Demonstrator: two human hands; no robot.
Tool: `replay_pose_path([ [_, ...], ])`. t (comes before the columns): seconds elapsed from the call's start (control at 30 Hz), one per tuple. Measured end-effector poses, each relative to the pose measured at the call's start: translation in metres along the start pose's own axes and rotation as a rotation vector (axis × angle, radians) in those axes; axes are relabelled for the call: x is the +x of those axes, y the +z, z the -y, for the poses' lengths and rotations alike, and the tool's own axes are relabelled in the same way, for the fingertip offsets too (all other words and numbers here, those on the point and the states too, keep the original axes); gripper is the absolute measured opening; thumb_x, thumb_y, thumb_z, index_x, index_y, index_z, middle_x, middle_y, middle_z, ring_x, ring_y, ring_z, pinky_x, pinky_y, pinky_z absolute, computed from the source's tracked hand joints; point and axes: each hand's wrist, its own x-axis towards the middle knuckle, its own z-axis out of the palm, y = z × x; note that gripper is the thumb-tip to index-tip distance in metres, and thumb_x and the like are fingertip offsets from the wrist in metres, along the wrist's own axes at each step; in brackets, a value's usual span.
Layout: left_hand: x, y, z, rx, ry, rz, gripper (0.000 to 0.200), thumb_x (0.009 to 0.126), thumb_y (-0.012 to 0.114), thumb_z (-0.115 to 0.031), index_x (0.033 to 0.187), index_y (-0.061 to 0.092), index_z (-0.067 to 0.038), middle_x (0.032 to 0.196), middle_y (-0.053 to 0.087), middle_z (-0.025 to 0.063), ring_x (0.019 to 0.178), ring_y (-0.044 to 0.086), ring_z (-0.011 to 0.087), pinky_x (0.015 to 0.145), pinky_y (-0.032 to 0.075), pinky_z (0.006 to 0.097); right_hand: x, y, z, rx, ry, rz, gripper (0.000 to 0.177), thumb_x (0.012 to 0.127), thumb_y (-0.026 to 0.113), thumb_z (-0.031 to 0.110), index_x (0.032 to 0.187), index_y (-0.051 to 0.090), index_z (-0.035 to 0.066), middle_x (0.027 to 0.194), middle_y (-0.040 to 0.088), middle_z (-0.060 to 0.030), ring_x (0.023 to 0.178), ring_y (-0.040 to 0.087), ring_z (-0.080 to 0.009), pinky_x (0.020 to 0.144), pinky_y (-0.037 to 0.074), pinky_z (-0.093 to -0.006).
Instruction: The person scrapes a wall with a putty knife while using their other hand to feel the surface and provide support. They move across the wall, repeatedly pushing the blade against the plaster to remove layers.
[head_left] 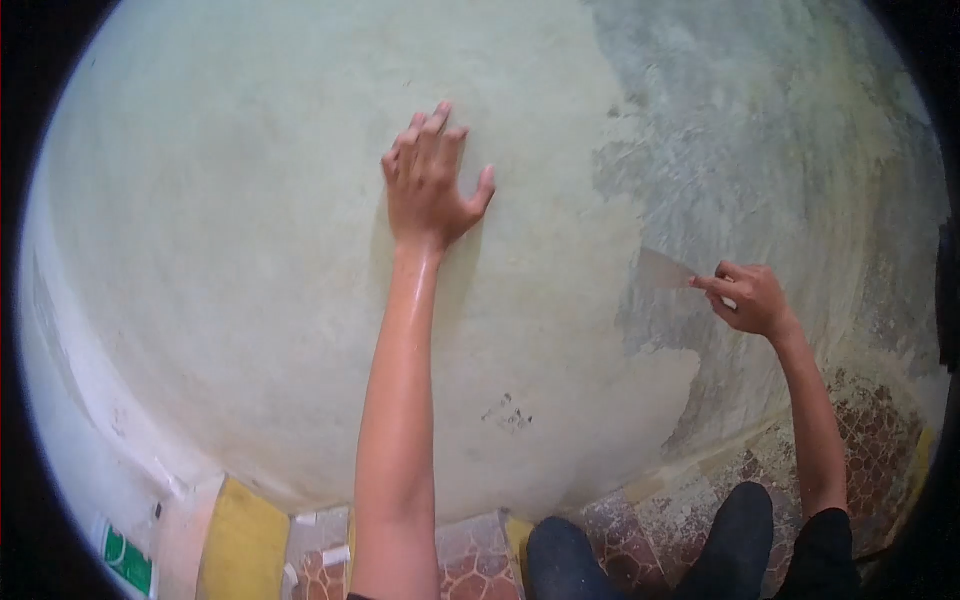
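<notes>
Fingers of my left hand are lying spread open and flat on the painted wall, bracing me. Well to their right, the bare scraped patch is showing grey. My right hand is pinching the scraper, its blade sitting just left of those fingertips, at the paint's edge. I am judging that a low blade angle and steady pressure would lift the paint cleanly.

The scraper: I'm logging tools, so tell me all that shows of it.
The scraper shows a flat, thin, wide blade, dull grey like metal, its handle hidden in the right hand that pinches it. It points left, its edge seemingly against the wall where pale paint meets a bare grey patch.
</notes>
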Motion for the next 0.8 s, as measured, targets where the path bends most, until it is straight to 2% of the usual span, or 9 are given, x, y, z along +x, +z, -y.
replay_pose_path([
  [0.1, 0.001, -0.002, -0.004, -0.030, 0.014, -0.008, 0.046, 0.074, 0.069, -0.034, 0.115, 0.056, -0.018, 0.143, 0.048, 0.0006, 0.133, 0.042, 0.0232, 0.104, 0.032, 0.0394, -0.005, -0.009, -0.007, 0.098, 0.085, 0.013, 0.025, 0.081, 0.070, 0.014, 0.105, 0.069, 0.019, 0.072, 0.062, -0.0030, 0.058, 0.060, -0.0201, 0.051, 0.047, -0.0337],
  [0.2, 0.003, -0.004, -0.003, 0.010, 0.012, 0.027, 0.047, 0.074, 0.070, -0.033, 0.116, 0.056, -0.017, 0.145, 0.047, 0.0020, 0.134, 0.041, 0.0238, 0.105, 0.031, 0.0395, 0.005, -0.010, -0.004, 0.188, 0.208, -0.088, 0.019, 0.080, 0.072, 0.018, 0.098, 0.070, 0.016, 0.075, 0.066, -0.0049, 0.061, 0.063, -0.0213, 0.052, 0.048, -0.0346],
  [0.33, 0.002, -0.004, -0.002, 0.105, 0.022, 0.075, 0.048, 0.076, 0.068, -0.037, 0.119, 0.054, -0.020, 0.145, 0.045, 0.0027, 0.134, 0.039, 0.0222, 0.109, 0.030, 0.0395, 0.006, -0.006, -0.007, 0.289, 0.364, 0.043, 0.020, 0.078, 0.074, 0.020, 0.096, 0.069, 0.012, 0.077, 0.068, -0.0072, 0.064, 0.065, -0.0238, 0.055, 0.049, -0.0345],
  [0.4, 0.000, -0.001, 0.001, 0.118, 0.035, 0.089, 0.048, 0.076, 0.068, -0.036, 0.120, 0.054, -0.020, 0.146, 0.045, 0.0023, 0.135, 0.039, 0.0222, 0.109, 0.030, 0.0396, -0.003, -0.001, -0.009, 0.449, 0.400, -0.049, 0.026, 0.077, 0.075, 0.020, 0.099, 0.066, 0.009, 0.081, 0.068, -0.0061, 0.069, 0.066, -0.0184, 0.060, 0.050, -0.0312],
  [0.5, 0.000, -0.001, -0.002, 0.107, 0.037, 0.083, 0.050, 0.077, 0.068, -0.033, 0.122, 0.053, -0.019, 0.148, 0.043, 0.0012, 0.136, 0.038, 0.0223, 0.109, 0.029, 0.0398, -0.017, -0.003, -0.007, 0.713, 0.601, -0.012, 0.028, 0.078, 0.076, 0.017, 0.100, 0.064, 0.005, 0.088, 0.068, -0.0044, 0.080, 0.065, -0.0117, 0.065, 0.050, -0.0292],
  [0.53, -0.001, -0.002, -0.001, 0.070, 0.023, 0.095, 0.050, 0.078, 0.068, -0.031, 0.124, 0.052, -0.019, 0.149, 0.042, 0.0005, 0.138, 0.037, 0.0224, 0.110, 0.029, 0.0399, -0.022, -0.001, -0.006, 0.704, 0.611, -0.020, 0.028, 0.078, 0.076, 0.017, 0.100, 0.064, 0.005, 0.088, 0.068, -0.0044, 0.080, 0.065, -0.0117, 0.065, 0.050, -0.0292],
  [0.6, 0.001, 0.001, 0.000, 0.049, 0.039, 0.071, 0.052, 0.078, 0.069, -0.031, 0.125, 0.051, -0.019, 0.149, 0.042, -0.0006, 0.139, 0.036, 0.0212, 0.109, 0.030, 0.0399, -0.035, 0.003, 0.001, 1.042, 0.692, -0.235, 0.025, 0.083, 0.074, 0.016, 0.102, 0.062, 0.004, 0.095, 0.067, -0.0041, 0.090, 0.061, -0.0091, 0.071, 0.051, -0.0285],
  [0.73, -0.001, -0.001, -0.002, 0.127, 0.037, 0.074, 0.050, 0.076, 0.067, -0.034, 0.121, 0.053, -0.021, 0.145, 0.045, -0.0010, 0.136, 0.038, 0.0200, 0.110, 0.031, 0.0390, -0.051, 0.000, -0.002, 1.167, 0.793, -0.357, 0.023, 0.089, 0.069, 0.013, 0.107, 0.057, 0.006, 0.098, 0.067, -0.0072, 0.092, 0.062, -0.0122, 0.080, 0.051, -0.0280],
  [0.8, 0.000, 0.000, -0.001, 0.158, 0.041, 0.070, 0.050, 0.075, 0.067, -0.035, 0.121, 0.053, -0.021, 0.145, 0.045, -0.0014, 0.136, 0.038, 0.0196, 0.110, 0.031, 0.0387, -0.046, 0.004, -0.005, 1.269, 0.741, -0.591, 0.019, 0.094, 0.062, 0.012, 0.110, 0.052, 0.009, 0.104, 0.067, -0.0100, 0.097, 0.063, -0.0156, 0.091, 0.049, -0.0316],
])
